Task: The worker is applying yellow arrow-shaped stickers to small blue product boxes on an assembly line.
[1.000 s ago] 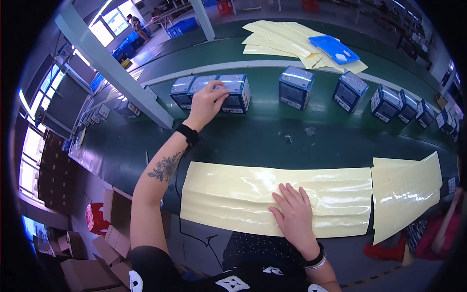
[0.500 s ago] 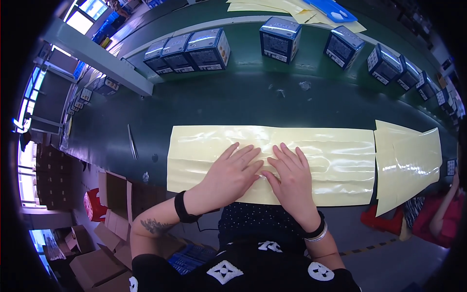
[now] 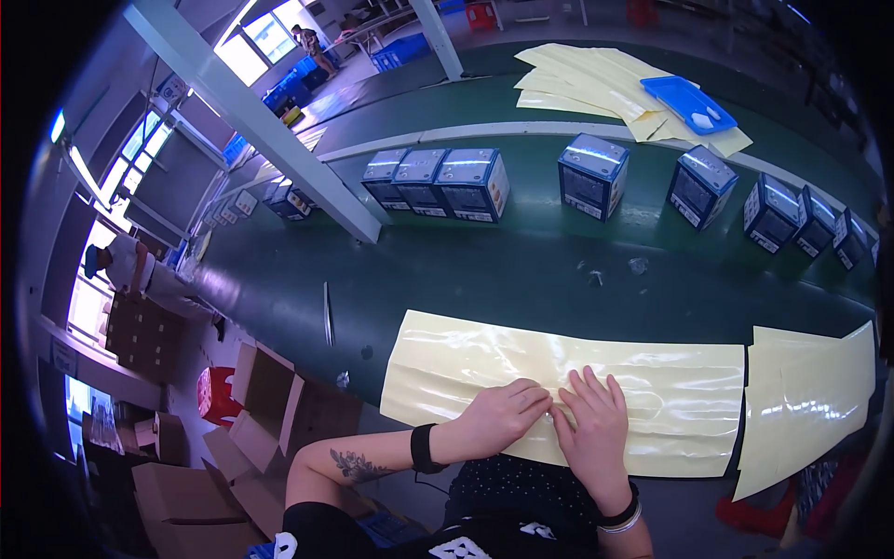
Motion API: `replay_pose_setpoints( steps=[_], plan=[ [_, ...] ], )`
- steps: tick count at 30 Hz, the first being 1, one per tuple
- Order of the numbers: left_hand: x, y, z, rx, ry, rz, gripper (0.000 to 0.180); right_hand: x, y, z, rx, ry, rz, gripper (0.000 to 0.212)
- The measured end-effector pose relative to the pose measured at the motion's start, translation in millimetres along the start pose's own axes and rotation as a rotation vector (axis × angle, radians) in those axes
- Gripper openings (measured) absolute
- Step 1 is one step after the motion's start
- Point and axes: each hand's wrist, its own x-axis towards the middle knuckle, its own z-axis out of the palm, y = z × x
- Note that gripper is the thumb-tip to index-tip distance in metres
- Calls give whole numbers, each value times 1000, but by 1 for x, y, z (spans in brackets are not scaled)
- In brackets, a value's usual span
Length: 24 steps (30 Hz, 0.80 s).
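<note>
A pale yellow, glossy plastic-like sheet (image 3: 684, 396) with long creases lies in front of me on the dark green table. My left hand (image 3: 506, 412) is over the sheet's middle, its fingers curled and pinched together; what they hold, if anything, is too small to make out. Beside it, my right hand (image 3: 594, 419) rests on the sheet with its fingers stretched out and its thumb close to the left fingertips. A second yellow sheet (image 3: 810, 401), with angled edges, lies right of the first, a narrow gap between them.
Slim metal tweezers (image 3: 328, 315) lie on the table at left. Several dark blue boxes (image 3: 592, 177) line the far side. Behind them are more yellow sheets (image 3: 582, 79) and a blue tray (image 3: 689, 102). Open cardboard boxes (image 3: 265, 401) stand at lower left, near a person (image 3: 140, 265).
The view has tilted up and left, so the table sits lower and further right. My left fingers, spread flat before, are now curled together. My right hand stays on the sheet.
</note>
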Motion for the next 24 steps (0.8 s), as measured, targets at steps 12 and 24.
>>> replay_pose_setpoints(
  steps=[12, 24],
  plan=[
    [9, 4, 5, -13, 55, -20, 23, 0, 9, -9, 10, -8, -2, 22],
    [96, -53, -78, -117, -79, 90, 12, -3, 17, -22, 85, -16, 8, 29]
  ],
)
